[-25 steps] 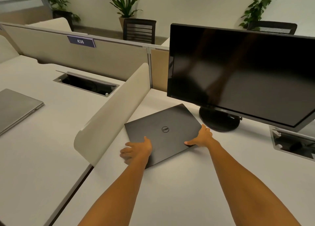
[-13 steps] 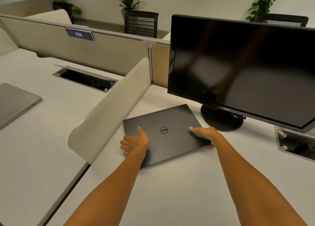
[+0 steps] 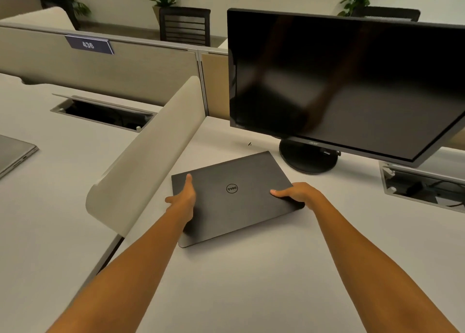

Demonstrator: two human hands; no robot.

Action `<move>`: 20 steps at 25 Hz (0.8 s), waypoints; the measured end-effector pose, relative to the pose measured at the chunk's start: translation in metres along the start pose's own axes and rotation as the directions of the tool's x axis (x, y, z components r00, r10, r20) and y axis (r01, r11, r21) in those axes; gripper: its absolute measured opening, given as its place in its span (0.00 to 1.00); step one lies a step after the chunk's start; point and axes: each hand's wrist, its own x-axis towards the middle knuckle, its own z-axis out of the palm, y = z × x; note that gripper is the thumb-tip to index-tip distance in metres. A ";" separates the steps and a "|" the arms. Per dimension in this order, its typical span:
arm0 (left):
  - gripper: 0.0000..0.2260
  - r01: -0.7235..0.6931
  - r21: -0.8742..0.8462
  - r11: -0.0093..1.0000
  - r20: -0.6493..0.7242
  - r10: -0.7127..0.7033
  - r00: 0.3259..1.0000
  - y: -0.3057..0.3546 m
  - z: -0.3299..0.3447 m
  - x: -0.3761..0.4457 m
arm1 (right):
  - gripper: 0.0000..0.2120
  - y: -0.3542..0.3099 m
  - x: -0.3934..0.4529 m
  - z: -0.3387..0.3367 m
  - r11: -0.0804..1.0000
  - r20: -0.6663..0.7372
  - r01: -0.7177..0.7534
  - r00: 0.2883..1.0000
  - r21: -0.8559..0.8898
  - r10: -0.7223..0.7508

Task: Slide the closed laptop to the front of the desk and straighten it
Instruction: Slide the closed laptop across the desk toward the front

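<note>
A closed black laptop [image 3: 234, 199] with a round logo lies flat on the white desk [image 3: 251, 282], turned at an angle, its far right corner near the monitor's base. My left hand [image 3: 183, 197] grips its left edge, thumb laid on the lid. My right hand [image 3: 294, 194] holds its right edge, thumb on top and fingers wrapped round the side. Both forearms reach in from the bottom of the view.
A large dark monitor [image 3: 347, 81] on a round black base [image 3: 308, 158] stands right behind the laptop. A low curved white divider [image 3: 151, 156] runs along the desk's left side. A cable hatch [image 3: 422, 187] is open at the right. Another laptop [image 3: 12, 154] lies on the neighbouring desk.
Both hands shifted from the laptop's near corners to its side edges, thumbs now on the lid. The laptop slid toward me, away from the monitor base, and turned a little.
</note>
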 end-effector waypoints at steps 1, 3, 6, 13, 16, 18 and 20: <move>0.51 0.004 0.008 1.000 0.025 -0.004 1.000 -0.002 -0.002 -0.005 | 0.42 0.006 -0.007 -0.003 1.000 -0.015 0.008 1.000 -0.001 -0.008; 0.49 -0.047 0.148 0.988 0.125 0.028 0.992 -0.008 -0.005 -0.017 | 0.41 0.021 -0.026 -0.011 0.999 -0.048 0.027 0.999 0.021 -0.026; 0.49 -0.091 0.431 0.898 0.268 -0.031 0.963 -0.021 -0.013 -0.038 | 0.37 0.049 -0.056 -0.024 0.991 -0.132 0.087 0.989 0.100 -0.074; 0.43 -0.197 0.684 0.703 0.455 -0.199 0.868 -0.073 -0.014 -0.076 | 0.34 0.126 -0.133 -0.037 0.994 -0.238 0.058 0.971 0.088 -0.036; 0.37 -0.247 0.746 0.619 0.480 -0.242 0.843 -0.092 -0.018 -0.092 | 0.33 0.162 -0.160 -0.028 0.992 -0.247 0.042 0.969 0.123 -0.010; 0.33 -0.283 0.789 0.545 0.484 -0.268 0.833 -0.100 -0.023 -0.101 | 0.33 0.186 -0.177 -0.016 0.986 -0.229 0.034 0.973 0.165 0.005; 0.30 -0.320 0.818 0.478 0.489 -0.283 0.825 -0.107 -0.027 -0.107 | 0.33 0.207 -0.192 -0.002 0.976 -0.212 0.016 0.977 0.216 0.031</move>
